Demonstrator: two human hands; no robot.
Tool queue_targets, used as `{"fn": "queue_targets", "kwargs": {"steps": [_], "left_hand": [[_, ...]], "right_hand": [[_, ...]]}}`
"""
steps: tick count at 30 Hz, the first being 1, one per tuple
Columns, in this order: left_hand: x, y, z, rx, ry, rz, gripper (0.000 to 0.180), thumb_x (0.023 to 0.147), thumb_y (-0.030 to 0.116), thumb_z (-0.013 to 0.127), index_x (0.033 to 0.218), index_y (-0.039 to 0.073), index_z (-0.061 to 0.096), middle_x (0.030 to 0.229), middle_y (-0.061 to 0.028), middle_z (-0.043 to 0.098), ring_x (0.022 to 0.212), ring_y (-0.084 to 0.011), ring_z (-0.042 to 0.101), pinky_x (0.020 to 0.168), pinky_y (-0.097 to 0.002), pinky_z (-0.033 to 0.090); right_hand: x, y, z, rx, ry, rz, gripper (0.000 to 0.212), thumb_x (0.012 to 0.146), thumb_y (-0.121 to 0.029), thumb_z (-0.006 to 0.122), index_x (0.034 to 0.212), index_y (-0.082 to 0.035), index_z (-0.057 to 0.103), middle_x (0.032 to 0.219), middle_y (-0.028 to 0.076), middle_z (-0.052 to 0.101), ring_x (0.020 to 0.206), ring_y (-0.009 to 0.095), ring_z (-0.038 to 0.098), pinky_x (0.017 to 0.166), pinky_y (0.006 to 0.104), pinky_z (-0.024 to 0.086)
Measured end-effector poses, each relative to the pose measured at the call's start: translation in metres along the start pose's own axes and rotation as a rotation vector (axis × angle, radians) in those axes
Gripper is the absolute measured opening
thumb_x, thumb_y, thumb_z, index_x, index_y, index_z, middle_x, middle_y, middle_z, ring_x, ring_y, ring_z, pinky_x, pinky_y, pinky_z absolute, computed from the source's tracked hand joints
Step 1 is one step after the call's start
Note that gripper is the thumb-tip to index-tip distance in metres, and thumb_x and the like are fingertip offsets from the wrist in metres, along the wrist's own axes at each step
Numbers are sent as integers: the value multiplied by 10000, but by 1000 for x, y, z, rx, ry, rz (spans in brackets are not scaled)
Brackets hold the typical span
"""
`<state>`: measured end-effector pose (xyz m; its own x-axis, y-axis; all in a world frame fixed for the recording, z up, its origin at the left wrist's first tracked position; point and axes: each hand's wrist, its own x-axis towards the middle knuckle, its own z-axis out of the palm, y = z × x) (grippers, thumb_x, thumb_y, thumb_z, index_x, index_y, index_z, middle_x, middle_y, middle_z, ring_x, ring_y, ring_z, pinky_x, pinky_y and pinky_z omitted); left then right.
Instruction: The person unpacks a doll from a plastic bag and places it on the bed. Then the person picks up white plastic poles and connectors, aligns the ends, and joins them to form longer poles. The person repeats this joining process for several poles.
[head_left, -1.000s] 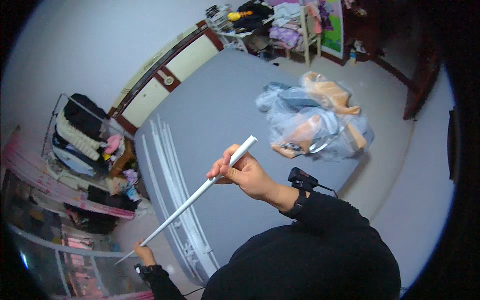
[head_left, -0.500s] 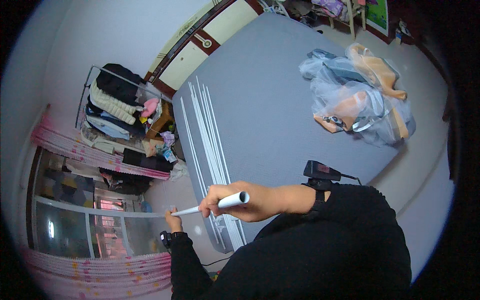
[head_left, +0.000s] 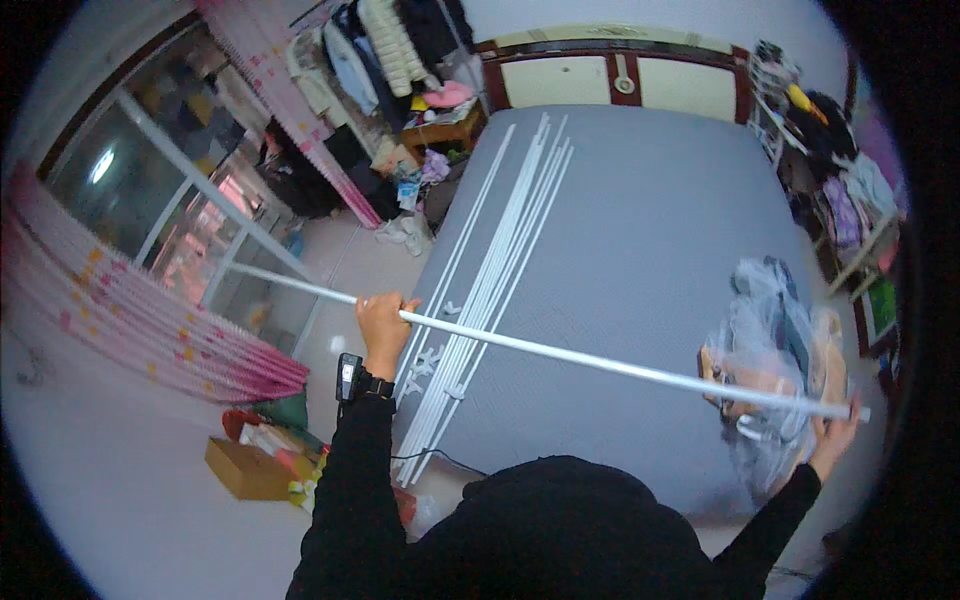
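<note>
A long white tube [head_left: 560, 350] crosses in front of me above the bed, sloping down to the right. My left hand [head_left: 382, 325] is closed round it left of the bed's edge, and part of the tube sticks out beyond that fist. Near the tube's right end my right hand [head_left: 835, 437] grips it, its fingers slightly blurred. Below lie several thin white poles [head_left: 500, 255], lengthwise on the grey bed [head_left: 650, 220]. Small white plastic connectors [head_left: 425, 362] rest among their near ends. Behind the tube's right part sits a heap of sheer netting with orange and grey fabric [head_left: 765, 330].
A headboard [head_left: 555, 82] closes off the far end. Clothes hang on a rack [head_left: 385, 40] at the far left, near a glass door [head_left: 150, 190] with pink curtains [head_left: 150, 310]. A cardboard box [head_left: 250, 470] is at lower left. A loaded shelf [head_left: 850, 200] stands right of the bed.
The view has turned, so the bed now faces me squarely. The tube has swung from pointing toward me to lying crosswise, and my right hand has moved out to the right with its end.
</note>
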<state>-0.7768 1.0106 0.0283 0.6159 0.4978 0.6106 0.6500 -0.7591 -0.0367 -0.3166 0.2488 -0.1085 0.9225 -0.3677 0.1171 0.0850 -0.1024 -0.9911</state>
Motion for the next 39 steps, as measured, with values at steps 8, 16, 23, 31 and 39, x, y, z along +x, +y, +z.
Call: {"fn": "queue_targets", "kwargs": {"steps": [8, 16, 23, 31, 39], "left_hand": [[-21, 147, 24, -500, -118, 348, 174, 737, 124, 635, 599, 119, 530, 550, -54, 516, 556, -266, 546, 555, -391, 364], [-42, 233, 21, -730, -129, 651, 61, 812, 167, 588, 791, 131, 542, 677, -32, 553, 680, -211, 558, 617, -359, 398], [-72, 50, 46, -447, -216, 212, 166, 756, 204, 640, 665, 95, 554, 639, -87, 574, 632, -304, 563, 596, -429, 404], [-57, 57, 40, -402, -50, 282, 224, 718, 249, 660, 631, 129, 492, 605, -37, 493, 661, -238, 517, 606, -378, 354], [-33, 171, 11, -580, 40, 509, 271, 768, 378, 647, 724, 138, 529, 648, -13, 447, 642, -194, 474, 631, -362, 349]], "right_hand": [[-77, -24, 104, 1011, -354, 350, 178, 908, -161, 539, 1036, -46, 494, 900, 83, 535, 850, 196, 525, 813, 316, 441], [-155, -87, 191, 1217, -653, 350, 149, 942, -121, 484, 809, -92, 423, 708, 6, 322, 659, 140, 335, 651, 265, 350], [10, 3, -40, -160, -103, -251, 389, 863, -255, 594, 1128, 27, 554, 1125, 124, 516, 969, 252, 514, 839, 365, 425], [9, 61, -56, -246, -248, 76, 161, 797, -116, 599, 910, -1, 594, 782, 58, 548, 714, 152, 513, 626, 281, 436], [-109, -4, 88, -1009, -401, -763, 178, 806, -183, 563, 767, -15, 606, 825, 143, 610, 838, 290, 565, 722, 394, 438]]}}
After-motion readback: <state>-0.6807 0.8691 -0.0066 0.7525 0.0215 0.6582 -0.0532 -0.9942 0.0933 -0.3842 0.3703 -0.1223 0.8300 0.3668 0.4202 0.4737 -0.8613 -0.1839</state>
